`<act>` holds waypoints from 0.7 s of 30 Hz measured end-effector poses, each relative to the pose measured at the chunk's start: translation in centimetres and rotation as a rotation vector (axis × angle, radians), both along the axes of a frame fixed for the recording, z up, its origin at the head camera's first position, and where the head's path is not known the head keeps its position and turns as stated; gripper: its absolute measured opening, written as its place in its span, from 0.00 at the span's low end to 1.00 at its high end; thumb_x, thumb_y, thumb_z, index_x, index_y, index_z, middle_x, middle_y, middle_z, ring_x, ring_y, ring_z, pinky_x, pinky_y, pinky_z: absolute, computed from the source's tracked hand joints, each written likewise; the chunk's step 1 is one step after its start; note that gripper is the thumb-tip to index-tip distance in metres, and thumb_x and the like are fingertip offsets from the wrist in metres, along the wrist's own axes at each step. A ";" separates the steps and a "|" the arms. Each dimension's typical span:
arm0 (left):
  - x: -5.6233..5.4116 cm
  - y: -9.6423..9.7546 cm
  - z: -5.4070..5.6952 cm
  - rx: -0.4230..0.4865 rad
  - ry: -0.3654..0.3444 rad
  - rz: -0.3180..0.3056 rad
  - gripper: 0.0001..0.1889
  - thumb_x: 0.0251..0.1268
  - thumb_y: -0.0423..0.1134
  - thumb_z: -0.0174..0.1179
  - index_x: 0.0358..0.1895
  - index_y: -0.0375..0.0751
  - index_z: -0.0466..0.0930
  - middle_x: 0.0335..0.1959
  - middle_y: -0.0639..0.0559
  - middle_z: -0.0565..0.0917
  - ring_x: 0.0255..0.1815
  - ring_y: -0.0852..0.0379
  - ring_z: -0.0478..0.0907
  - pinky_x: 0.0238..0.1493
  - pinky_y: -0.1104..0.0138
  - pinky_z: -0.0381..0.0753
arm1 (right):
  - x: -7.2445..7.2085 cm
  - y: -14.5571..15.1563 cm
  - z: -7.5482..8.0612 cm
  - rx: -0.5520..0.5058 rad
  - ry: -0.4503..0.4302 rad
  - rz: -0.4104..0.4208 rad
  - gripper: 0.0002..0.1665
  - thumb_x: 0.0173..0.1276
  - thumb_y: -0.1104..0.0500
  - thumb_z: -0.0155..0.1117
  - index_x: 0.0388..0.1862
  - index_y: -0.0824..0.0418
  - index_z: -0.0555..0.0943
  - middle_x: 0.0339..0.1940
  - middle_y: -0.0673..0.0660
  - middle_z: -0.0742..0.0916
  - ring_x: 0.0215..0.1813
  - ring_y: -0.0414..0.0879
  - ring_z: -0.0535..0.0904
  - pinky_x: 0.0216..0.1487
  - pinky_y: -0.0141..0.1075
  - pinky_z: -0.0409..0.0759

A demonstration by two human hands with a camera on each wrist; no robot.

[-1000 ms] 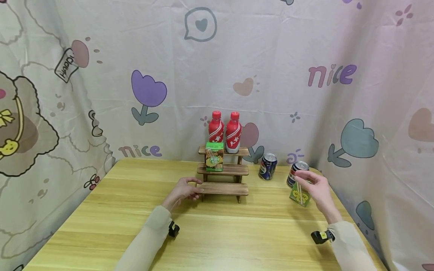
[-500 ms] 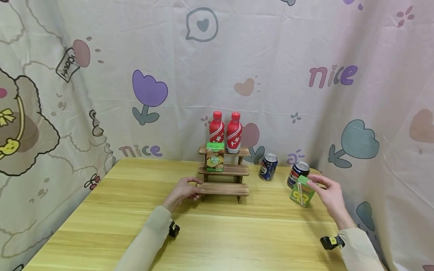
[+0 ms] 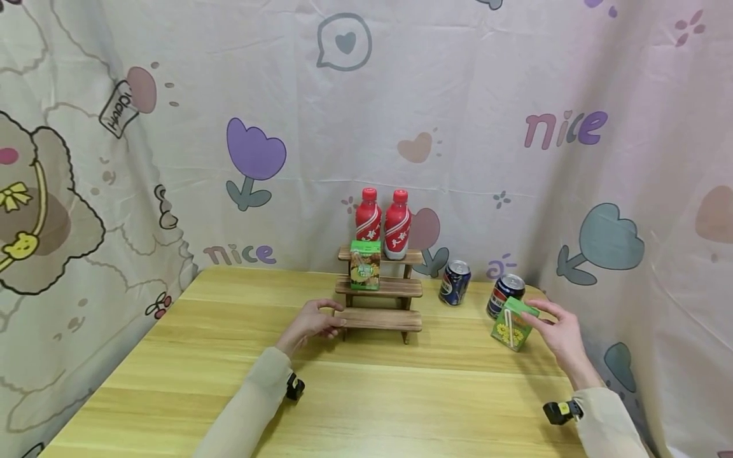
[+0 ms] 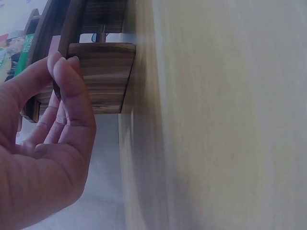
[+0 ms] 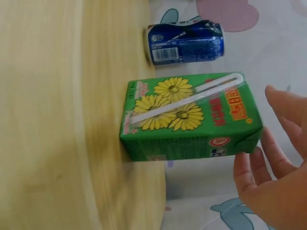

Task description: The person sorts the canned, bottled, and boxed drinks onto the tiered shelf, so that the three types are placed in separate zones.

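Note:
At the wooden three-step stand (image 3: 378, 319), my left hand (image 3: 312, 323) pinches the left end of the lowest shelf between thumb and fingertips; the left wrist view shows the same pinch on the shelf edge (image 4: 72, 28). A green juice box (image 5: 187, 117) with yellow flowers and a white straw stands upright on the table at right. Beside its top is my right hand (image 3: 564, 334). In the right wrist view the thumb (image 5: 283, 103) is apart from the carton, while fingertips (image 5: 243, 170) lie at its top corner, perhaps touching. The fingers are loosely bent.
Two red bottles (image 3: 397, 226) stand on the top shelf, and another green drink carton (image 3: 365, 267) on the middle one. Two dark blue cans (image 3: 455, 284) are right of the stand, one close behind the juice box. A printed curtain (image 3: 458, 95) hangs behind the table (image 3: 401, 401).
My right hand has moved right from over the juice box to its right side, uncovering the top of the carton. My left hand keeps its place on the stand.

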State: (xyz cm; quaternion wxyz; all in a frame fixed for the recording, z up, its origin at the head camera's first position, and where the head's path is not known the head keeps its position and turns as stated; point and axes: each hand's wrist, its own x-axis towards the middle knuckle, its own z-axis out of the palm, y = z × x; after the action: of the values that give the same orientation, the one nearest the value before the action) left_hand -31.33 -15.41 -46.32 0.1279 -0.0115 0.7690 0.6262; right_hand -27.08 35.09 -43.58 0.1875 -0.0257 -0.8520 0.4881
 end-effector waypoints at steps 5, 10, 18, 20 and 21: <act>-0.1 0.0 0.0 0.003 0.000 -0.002 0.19 0.59 0.30 0.67 0.55 0.36 0.79 0.26 0.43 0.85 0.19 0.58 0.79 0.29 0.62 0.85 | -0.1 0.1 -0.3 -0.002 -0.095 -0.020 0.32 0.64 0.49 0.71 0.62 0.65 0.77 0.65 0.59 0.77 0.64 0.49 0.67 0.45 0.20 0.72; -0.3 0.2 0.0 0.010 0.004 -0.023 0.20 0.59 0.31 0.68 0.55 0.36 0.78 0.25 0.43 0.85 0.19 0.58 0.79 0.28 0.63 0.85 | -0.2 0.8 -1.3 -0.011 -0.106 -0.018 0.33 0.61 0.46 0.73 0.61 0.62 0.78 0.63 0.60 0.78 0.60 0.49 0.70 0.44 0.23 0.73; -0.1 0.1 0.0 0.015 0.006 -0.010 0.19 0.59 0.30 0.67 0.55 0.35 0.78 0.25 0.43 0.85 0.19 0.58 0.78 0.26 0.64 0.84 | -1.9 2.0 -3.5 0.009 -0.094 0.027 0.33 0.59 0.45 0.74 0.61 0.57 0.79 0.57 0.54 0.82 0.49 0.32 0.74 0.42 0.20 0.76; 0.0 0.0 0.0 0.013 0.005 -0.005 0.19 0.59 0.30 0.67 0.55 0.35 0.78 0.26 0.43 0.85 0.19 0.58 0.78 0.26 0.65 0.84 | -2.4 2.4 -4.3 0.009 -0.080 0.041 0.34 0.59 0.45 0.74 0.62 0.57 0.78 0.57 0.52 0.81 0.48 0.30 0.74 0.42 0.20 0.77; 0.0 -0.1 0.0 0.013 0.005 -0.004 0.19 0.59 0.30 0.67 0.55 0.35 0.78 0.26 0.43 0.85 0.19 0.58 0.79 0.26 0.65 0.84 | -2.8 2.6 -4.8 0.006 -0.071 0.038 0.35 0.58 0.44 0.75 0.61 0.56 0.78 0.57 0.50 0.80 0.47 0.28 0.74 0.41 0.19 0.77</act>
State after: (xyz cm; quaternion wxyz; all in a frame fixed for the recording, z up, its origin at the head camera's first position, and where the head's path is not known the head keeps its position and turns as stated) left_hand -31.28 -15.48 -46.31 0.1271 -0.0077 0.7653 0.6310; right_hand -29.87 37.71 -48.37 0.1480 -0.0260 -0.8599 0.4878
